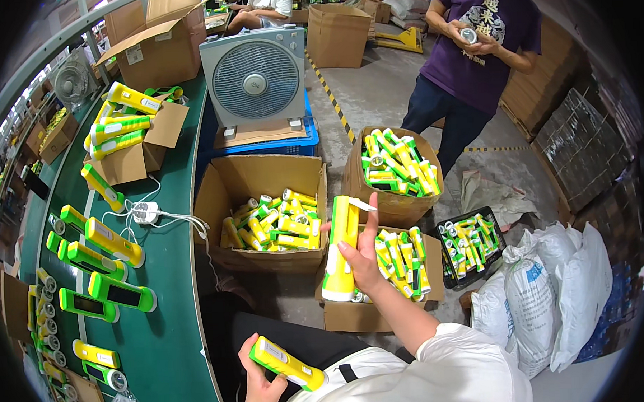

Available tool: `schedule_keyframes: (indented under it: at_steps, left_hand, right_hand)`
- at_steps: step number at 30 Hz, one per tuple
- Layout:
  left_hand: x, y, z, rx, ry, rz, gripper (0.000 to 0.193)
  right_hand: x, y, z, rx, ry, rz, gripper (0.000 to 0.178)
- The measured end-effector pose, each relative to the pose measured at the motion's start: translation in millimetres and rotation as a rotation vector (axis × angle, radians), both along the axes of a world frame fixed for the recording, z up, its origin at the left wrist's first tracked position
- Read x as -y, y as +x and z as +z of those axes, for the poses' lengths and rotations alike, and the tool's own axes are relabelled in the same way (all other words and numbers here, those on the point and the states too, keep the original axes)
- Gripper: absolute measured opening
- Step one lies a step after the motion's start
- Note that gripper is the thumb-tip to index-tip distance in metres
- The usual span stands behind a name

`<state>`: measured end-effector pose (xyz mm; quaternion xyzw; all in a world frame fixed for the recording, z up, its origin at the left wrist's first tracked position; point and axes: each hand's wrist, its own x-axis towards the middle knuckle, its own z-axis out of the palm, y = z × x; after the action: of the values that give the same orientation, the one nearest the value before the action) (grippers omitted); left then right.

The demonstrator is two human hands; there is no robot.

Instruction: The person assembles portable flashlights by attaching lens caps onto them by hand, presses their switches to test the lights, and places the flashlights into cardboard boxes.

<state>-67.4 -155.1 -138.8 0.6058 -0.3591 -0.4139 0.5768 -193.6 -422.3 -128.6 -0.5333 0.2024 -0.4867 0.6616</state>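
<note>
Low in the head view, near my lap, my left hand [261,382] is closed around a yellow-and-green flashlight [289,363], which lies tilted with its yellow end toward my shirt. My right hand [364,262] is raised at the middle, gripping a second flashlight [339,261] that stands nearly upright. A thin white piece [363,205] sticks out sideways from that flashlight's upper end, close to my raised index finger. Behind it, an open carton [341,316] holds many similar flashlights, partly hidden by my right hand and arm.
On my left, a green table [168,308] bears several flashlights, a white power strip [146,213] and cables. Ahead stand a box fan [254,78] and a carton [263,171] of flashlights. Right lie a black crate [451,273] and white sacks [535,299]. A person [473,43] stands beyond.
</note>
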Motion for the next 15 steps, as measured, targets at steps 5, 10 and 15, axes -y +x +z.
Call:
schedule_keyframes:
  at_steps: [5, 10, 15]
  left_hand:
    - [0.7, -0.2, -0.7, 0.03, 0.007, 0.014, 0.086]
    - [-2.4, 0.3, -6.1, -0.007, 0.007, 0.019, 0.085]
    - [-4.4, -1.3, -3.6, -0.035, 0.025, 0.013, 0.085]
  right_hand:
    - [0.0, 3.2, 6.6, 0.023, -0.105, -0.04, 0.072]
    - [1.1, -3.7, 10.4, 0.074, 0.062, 0.042, 0.05]
    - [3.4, -0.8, -5.6, 0.11, 0.23, 0.055, 0.04]
